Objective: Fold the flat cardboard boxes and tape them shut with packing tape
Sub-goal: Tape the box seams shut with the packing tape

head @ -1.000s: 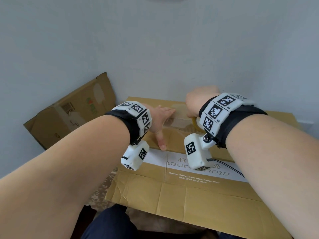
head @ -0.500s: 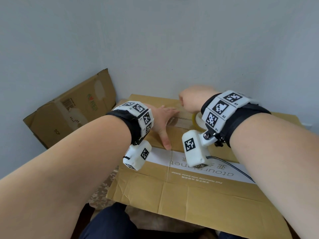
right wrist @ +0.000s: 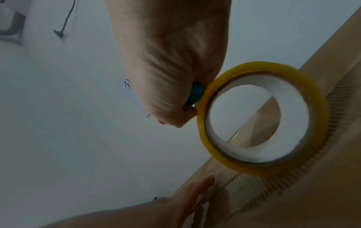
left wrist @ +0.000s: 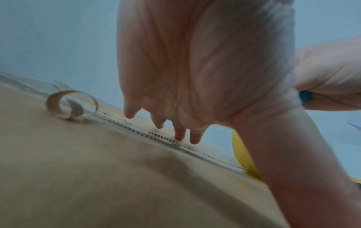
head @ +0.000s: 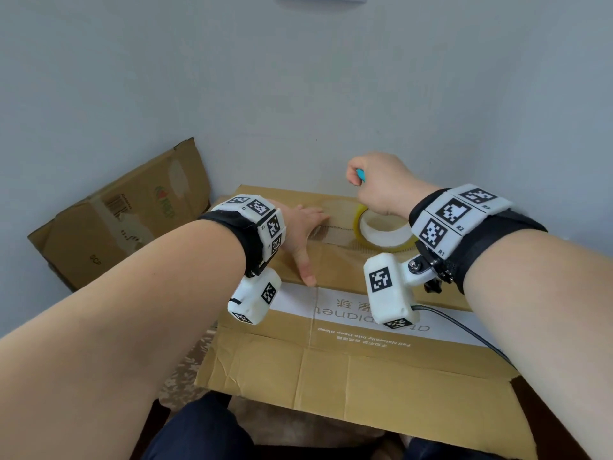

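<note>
Lifted off the tape roll [head: 384, 232], right hand [head: 376, 184] grips a blue tool [head: 361, 175].

A patterned surface [head: 185, 373], mostly hidden, carries the cardboard box [head: 365, 386]; a second box [head: 109, 224] sits beside it.

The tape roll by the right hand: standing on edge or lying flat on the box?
On edge. The tape roll stands on its rim on the cardboard box, its open core facing sideways in the right wrist view.
</note>
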`<state>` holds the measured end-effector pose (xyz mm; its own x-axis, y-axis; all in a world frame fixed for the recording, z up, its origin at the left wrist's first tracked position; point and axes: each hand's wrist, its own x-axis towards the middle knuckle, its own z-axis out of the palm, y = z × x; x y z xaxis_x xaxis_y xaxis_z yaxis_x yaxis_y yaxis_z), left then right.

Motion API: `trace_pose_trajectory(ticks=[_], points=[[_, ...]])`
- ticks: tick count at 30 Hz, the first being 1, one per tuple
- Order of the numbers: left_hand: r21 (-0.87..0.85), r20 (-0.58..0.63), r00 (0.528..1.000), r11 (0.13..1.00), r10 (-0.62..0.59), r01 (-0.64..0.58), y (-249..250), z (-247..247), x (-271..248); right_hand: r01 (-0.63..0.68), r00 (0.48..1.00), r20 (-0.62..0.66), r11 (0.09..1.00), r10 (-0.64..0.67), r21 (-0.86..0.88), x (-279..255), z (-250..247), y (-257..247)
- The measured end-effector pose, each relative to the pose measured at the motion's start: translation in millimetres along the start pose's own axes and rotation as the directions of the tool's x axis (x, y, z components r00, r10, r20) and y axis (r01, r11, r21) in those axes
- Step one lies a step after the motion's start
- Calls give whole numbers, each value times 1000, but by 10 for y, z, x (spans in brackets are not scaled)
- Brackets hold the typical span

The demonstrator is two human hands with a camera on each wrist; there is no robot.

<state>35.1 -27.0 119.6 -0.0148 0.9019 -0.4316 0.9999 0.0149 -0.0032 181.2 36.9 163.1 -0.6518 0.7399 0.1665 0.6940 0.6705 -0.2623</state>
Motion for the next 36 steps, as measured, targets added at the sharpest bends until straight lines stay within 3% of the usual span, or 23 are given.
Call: trace_pose_trajectory(ticks=[4, 9, 13, 20, 23, 26, 30, 36], points=[[21, 2, 1000, 1000, -21, 21, 23, -17, 14, -11, 999, -32, 1000, 11, -14, -78, -67, 34], [27, -9, 1000, 999, -19, 19, 46, -20, -1, -188, 982, 8, 978, 189, -86, -149, -124, 112], [-7, -7, 1000, 1000, -11, 11, 58, -31, -36, -260, 965, 26, 965, 260, -1, -204, 3, 177], [49, 31, 1000, 999, -5, 3, 164, 14, -91, -220, 975, -25, 975, 221, 43, -222, 94, 169], [-35, 0, 998, 997, 62, -62, 293, 154, -84, -209, 976, -47, 977, 211, 30, -217, 127, 180], [31, -51, 995, 996, 85, -84, 451, 324, -57, -205, 977, -58, 979, 205, 10, -225, 142, 172], [32, -105, 993, 998, 53, -49, 508, 446, -30, -209, 976, -67, 978, 209, 5, -254, 163, 159], [-13, -92, 994, 998, -56, 55, 310, 474, -131, -230, 971, -61, 972, 232, 41, -318, 164, 130]])
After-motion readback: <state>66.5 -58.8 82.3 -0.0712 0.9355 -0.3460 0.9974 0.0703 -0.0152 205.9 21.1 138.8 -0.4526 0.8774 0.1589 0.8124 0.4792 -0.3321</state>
